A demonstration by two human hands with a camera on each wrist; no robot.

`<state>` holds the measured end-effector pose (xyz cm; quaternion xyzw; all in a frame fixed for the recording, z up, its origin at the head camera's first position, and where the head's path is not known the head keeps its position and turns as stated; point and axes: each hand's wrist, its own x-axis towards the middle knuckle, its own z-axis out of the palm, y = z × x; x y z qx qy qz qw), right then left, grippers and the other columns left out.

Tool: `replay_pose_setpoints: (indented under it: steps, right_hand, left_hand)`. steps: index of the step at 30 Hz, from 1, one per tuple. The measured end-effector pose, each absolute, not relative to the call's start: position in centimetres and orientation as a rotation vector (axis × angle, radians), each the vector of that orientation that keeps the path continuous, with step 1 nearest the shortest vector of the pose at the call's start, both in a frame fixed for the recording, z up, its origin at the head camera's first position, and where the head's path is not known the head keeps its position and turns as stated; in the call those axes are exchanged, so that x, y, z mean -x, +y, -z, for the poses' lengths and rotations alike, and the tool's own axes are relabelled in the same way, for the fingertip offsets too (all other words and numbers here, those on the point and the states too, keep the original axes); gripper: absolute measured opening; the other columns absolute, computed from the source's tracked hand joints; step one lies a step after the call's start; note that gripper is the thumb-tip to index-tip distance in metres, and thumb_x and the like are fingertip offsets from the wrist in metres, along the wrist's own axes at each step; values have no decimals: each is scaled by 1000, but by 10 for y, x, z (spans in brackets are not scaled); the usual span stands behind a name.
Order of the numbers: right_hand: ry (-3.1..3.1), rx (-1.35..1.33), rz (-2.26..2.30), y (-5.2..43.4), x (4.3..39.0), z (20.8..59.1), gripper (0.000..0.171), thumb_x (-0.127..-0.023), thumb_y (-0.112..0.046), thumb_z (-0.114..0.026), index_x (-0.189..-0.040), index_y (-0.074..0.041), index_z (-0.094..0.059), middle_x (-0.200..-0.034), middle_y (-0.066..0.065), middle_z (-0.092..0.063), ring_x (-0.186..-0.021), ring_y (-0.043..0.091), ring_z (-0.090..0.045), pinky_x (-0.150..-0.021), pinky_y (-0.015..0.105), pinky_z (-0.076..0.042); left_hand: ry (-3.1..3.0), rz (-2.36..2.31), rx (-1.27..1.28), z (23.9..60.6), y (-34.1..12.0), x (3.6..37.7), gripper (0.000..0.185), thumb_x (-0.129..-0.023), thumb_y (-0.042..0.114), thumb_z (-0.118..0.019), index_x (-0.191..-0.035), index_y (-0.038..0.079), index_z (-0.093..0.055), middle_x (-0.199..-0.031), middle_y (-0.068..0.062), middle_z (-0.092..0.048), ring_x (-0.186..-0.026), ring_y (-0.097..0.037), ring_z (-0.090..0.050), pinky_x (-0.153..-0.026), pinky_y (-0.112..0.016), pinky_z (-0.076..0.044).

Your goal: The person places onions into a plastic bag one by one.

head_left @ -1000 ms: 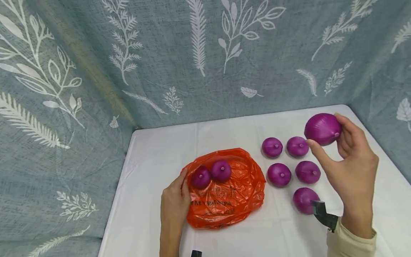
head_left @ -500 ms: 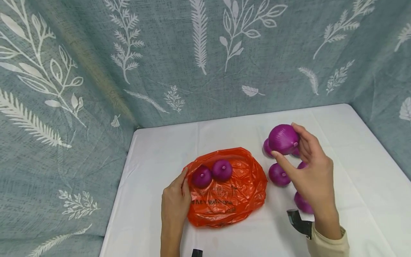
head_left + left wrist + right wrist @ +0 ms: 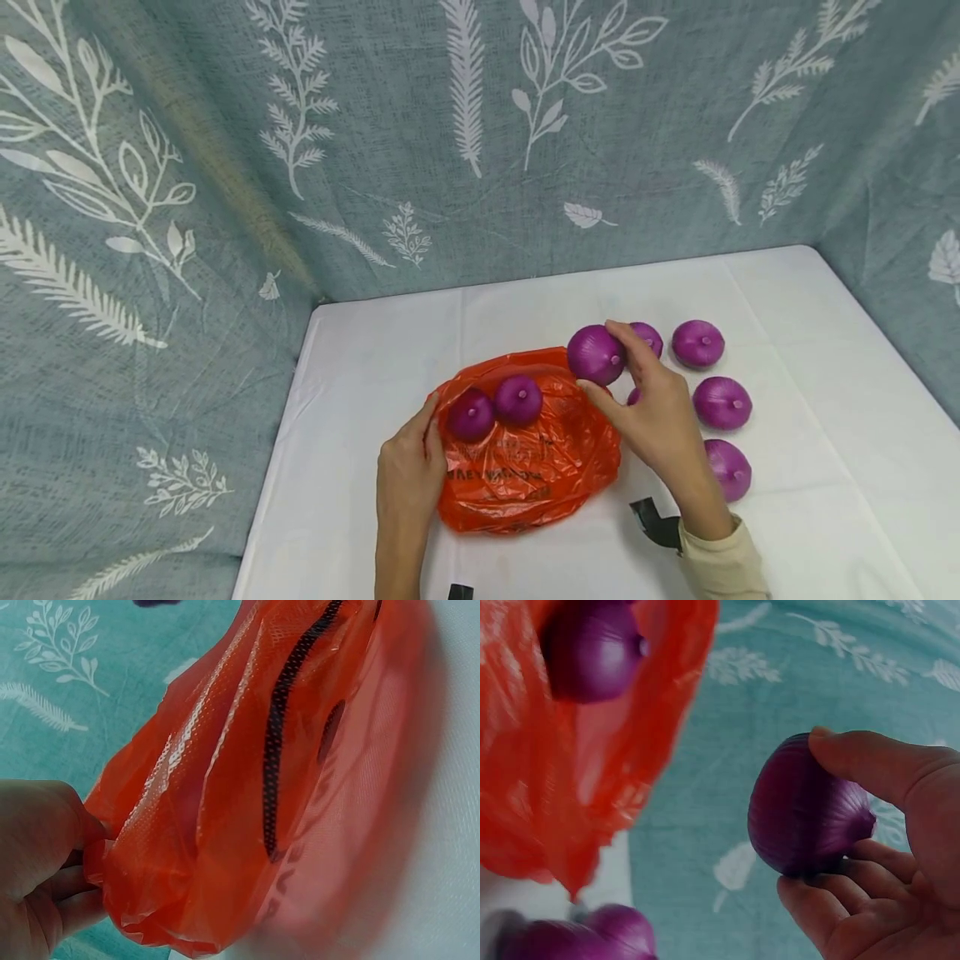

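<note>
An orange plastic bag (image 3: pixel 528 454) lies on the white table (image 3: pixel 825 467) with two purple onions (image 3: pixel 471 414) (image 3: pixel 517 398) lying on it. My left hand (image 3: pixel 411 467) pinches the bag's left edge (image 3: pixel 112 862). My right hand (image 3: pixel 651 417) grips a third purple onion (image 3: pixel 595 353) (image 3: pixel 802 806) between thumb and fingers, just above the bag's far right rim. Several more purple onions lie on the table to the right, among them one (image 3: pixel 698 342) at the back, one (image 3: pixel 722 402) in the middle and one (image 3: pixel 727 468) nearest me.
Blue-grey cloth with white leaf prints (image 3: pixel 480 133) walls the table on the left, back and right. A dark wrist-camera mount (image 3: pixel 655 521) sits at my right cuff. The table's bare cloth stretches to the far left and to the right of the onions.
My right hand carried the gripped onion leftward and down, from high at the right past the loose onions to the bag's right rim. The left hand and bag stayed put.
</note>
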<state>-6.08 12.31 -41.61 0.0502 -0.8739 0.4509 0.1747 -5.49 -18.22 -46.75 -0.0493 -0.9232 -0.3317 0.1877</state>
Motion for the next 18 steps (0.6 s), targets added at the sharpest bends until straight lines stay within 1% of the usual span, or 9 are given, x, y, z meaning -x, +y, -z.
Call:
replay_pose_setpoints:
  steps: [1,2,3,5,8,11,16,18]
  right_hand:
    - [-2489,-152,-1282,122,62,420,80,-88,-18,-89,-157,-16,-50,-151,12,-61,-109,28,-72,-79,29,-62]
    - [-2507,-155,-1279,120,63,423,80,-88,-17,-89,-157,-15,-49,-152,13,-60,-115,31,-72,-90,36,-62]
    - [-2527,-153,-1279,119,63,425,79,-89,-18,-89,-157,-15,-49,-152,13,-59,-118,33,-71,-99,43,-59]
    - [-2566,-154,-1287,116,65,430,79,-89,-19,-88,-157,-14,-48,-152,14,-60,-135,34,-61,-112,55,-49]
    - [-2621,-148,-1297,111,67,437,77,-90,-21,-87,-156,-14,-49,-149,13,-62,-131,34,-64,-110,56,-51]
    - [-2656,-149,-1309,105,69,444,75,-90,-22,-87,-154,-15,-51,-146,13,-65,-126,33,-67,-107,55,-53]
    - [-2716,-121,-1295,96,72,456,75,-89,-24,-88,-154,-17,-52,-141,15,-68,-107,30,-72,-99,54,-58]
    - [-2732,-108,-1287,94,73,460,76,-89,-24,-88,-155,-17,-51,-141,17,-67,-106,31,-73,-99,54,-58]
  left_hand:
    - [-2599,932,139,468,-182,55,37,-102,3,-66,-139,1,-69,-131,-18,-72,-111,-34,-74,-84,-45,-64]
    - [-2599,933,141,468,-182,55,37,-102,2,-66,-139,1,-69,-130,-18,-72,-110,-33,-75,-84,-44,-64]
    - [-2600,933,143,468,-182,55,37,-102,2,-66,-139,1,-69,-130,-18,-72,-110,-33,-75,-83,-44,-64]
    - [-2601,931,144,468,-182,55,37,-102,2,-66,-139,1,-69,-130,-18,-72,-109,-32,-76,-83,-44,-64]
    - [-2600,932,142,468,-182,55,38,-102,2,-67,-139,1,-68,-131,-18,-72,-111,-33,-75,-86,-45,-63]
    - [-2600,931,134,468,-183,54,38,-101,2,-67,-139,2,-69,-131,-18,-72,-111,-34,-75,-87,-45,-63]
    - [-2601,938,130,467,-183,54,37,-102,2,-66,-139,2,-69,-131,-18,-72,-111,-33,-75,-84,-45,-64]
    - [-2600,940,134,467,-183,55,37,-102,2,-65,-139,2,-69,-131,-18,-72,-111,-32,-74,-83,-44,-64]
